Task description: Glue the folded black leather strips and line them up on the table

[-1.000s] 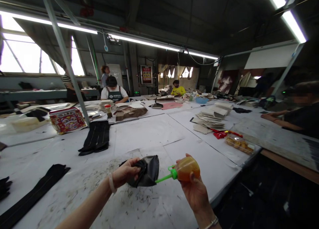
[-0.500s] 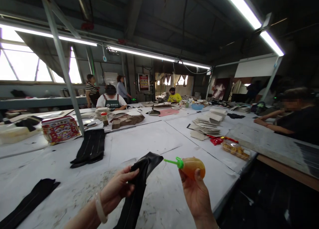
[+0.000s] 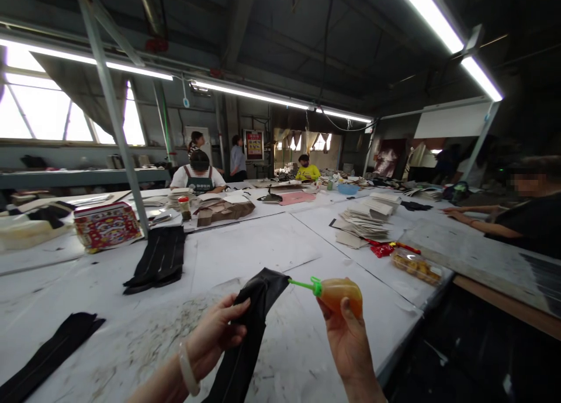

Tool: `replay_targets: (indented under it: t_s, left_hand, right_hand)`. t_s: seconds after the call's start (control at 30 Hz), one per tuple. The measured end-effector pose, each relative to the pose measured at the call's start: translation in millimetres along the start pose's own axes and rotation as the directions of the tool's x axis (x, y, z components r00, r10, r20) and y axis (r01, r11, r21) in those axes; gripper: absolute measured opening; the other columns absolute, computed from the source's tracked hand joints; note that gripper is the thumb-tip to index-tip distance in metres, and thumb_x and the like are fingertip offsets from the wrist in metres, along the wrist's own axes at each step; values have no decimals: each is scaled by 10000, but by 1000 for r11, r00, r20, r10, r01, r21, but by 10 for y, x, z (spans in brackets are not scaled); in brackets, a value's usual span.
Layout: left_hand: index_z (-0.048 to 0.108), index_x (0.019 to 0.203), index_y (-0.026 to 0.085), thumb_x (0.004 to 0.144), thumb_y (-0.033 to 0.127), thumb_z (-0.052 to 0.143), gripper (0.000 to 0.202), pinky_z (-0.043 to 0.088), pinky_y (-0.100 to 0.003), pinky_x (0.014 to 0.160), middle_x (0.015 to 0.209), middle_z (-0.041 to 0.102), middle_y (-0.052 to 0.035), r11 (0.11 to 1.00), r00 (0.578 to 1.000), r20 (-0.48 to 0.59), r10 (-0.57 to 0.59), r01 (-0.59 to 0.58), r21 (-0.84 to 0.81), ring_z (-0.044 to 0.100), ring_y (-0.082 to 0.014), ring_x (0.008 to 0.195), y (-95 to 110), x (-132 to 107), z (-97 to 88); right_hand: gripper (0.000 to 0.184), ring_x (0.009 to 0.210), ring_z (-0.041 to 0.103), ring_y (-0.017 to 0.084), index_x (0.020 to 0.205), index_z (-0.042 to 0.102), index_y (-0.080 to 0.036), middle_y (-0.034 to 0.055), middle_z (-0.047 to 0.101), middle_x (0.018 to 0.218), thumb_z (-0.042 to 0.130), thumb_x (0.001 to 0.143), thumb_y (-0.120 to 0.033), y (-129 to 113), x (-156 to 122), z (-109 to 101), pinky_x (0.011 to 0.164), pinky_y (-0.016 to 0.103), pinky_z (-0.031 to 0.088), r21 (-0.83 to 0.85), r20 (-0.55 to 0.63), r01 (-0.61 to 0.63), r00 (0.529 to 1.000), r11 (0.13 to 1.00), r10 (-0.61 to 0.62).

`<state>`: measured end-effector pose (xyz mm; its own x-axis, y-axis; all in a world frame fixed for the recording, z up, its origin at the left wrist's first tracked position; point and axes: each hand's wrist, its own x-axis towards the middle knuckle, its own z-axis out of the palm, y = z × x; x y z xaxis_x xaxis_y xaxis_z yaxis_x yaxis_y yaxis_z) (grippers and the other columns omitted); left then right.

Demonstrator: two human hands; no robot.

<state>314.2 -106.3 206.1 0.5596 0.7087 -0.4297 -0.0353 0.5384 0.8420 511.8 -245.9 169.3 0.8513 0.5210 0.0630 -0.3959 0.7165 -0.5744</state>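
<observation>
My left hand (image 3: pixel 217 339) pinches a long black leather piece (image 3: pixel 249 327) near its upper end, and the piece hangs down over the white table (image 3: pixel 254 245). My right hand (image 3: pixel 348 344) is wrapped round a small orange squeeze bottle (image 3: pixel 342 292) with a green nozzle. The nozzle tip touches the top edge of the black piece. Both hands are held above the smeared, scratched patch of the table in front of me.
Black leather strips lie at the left (image 3: pixel 48 353) and in a stack (image 3: pixel 160 260). A red patterned box (image 3: pixel 107 225), stacks of cut card pieces (image 3: pixel 363 219), a red wrapper (image 3: pixel 381 249) and a snack tray (image 3: pixel 414 266) sit on the table. Several people work around it; one person's arm (image 3: pixel 477 225) rests at the right.
The folded black piece has been unrolled and now hangs long from my left hand. My right hand lifted the bottle slightly, its nozzle still at the piece's top edge. People at the back walked right.
</observation>
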Motion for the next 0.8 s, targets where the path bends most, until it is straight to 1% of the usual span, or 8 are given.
replay_targets:
  t_s: [0.13, 0.3, 0.47, 0.6, 0.8]
  left_hand:
    - [536, 922, 218, 641, 268, 818, 401, 402, -136, 350, 678, 572, 60, 1000, 1000, 0, -6, 6, -4, 540, -51, 412, -13, 41, 8]
    - [536, 937, 214, 659, 259, 805, 389, 424, -146, 354, 695, 582, 51, 1000, 1000, -7, -5, 5, -1, 552, -61, 419, -31, 82, 21]
    - [515, 935, 217, 663, 262, 801, 397, 427, -143, 359, 703, 585, 55, 1000, 1000, -8, 10, -10, 1, 562, -62, 427, -42, 105, 34]
    - [520, 941, 217, 649, 282, 812, 418, 419, -137, 359, 711, 592, 58, 1000, 1000, -11, 16, -15, 4, 566, -57, 429, -64, 132, 28]
    - [553, 938, 204, 640, 318, 821, 417, 412, -128, 362, 724, 615, 41, 999, 1000, 17, 20, -21, 24, 563, -47, 425, -86, 154, 29]
  right_hand:
    - [572, 962, 669, 205, 1229, 561, -310, 3, 701, 1070, 799, 709, -324, -20, -34, 15, 874, 395, 535, -50, 42, 34, 999, 998, -32]
    - [646, 943, 667, 216, 1261, 546, -325, 13, 679, 1091, 823, 678, -305, -38, -60, 35, 854, 411, 543, -91, 57, 61, 997, 994, -56]
    - [653, 940, 655, 215, 1255, 550, -322, 16, 665, 1097, 831, 666, -309, -64, -86, 37, 872, 430, 533, -167, 77, 99, 993, 981, -87]
    - [659, 895, 656, 209, 1249, 548, -310, 11, 687, 1026, 837, 657, -317, -82, -111, 38, 888, 457, 516, -207, 99, 107, 991, 972, -88]
    - [660, 948, 649, 252, 1266, 534, -297, 41, 699, 1038, 829, 675, -282, -86, -136, 10, 927, 530, 482, -239, 165, 105, 984, 965, -66]
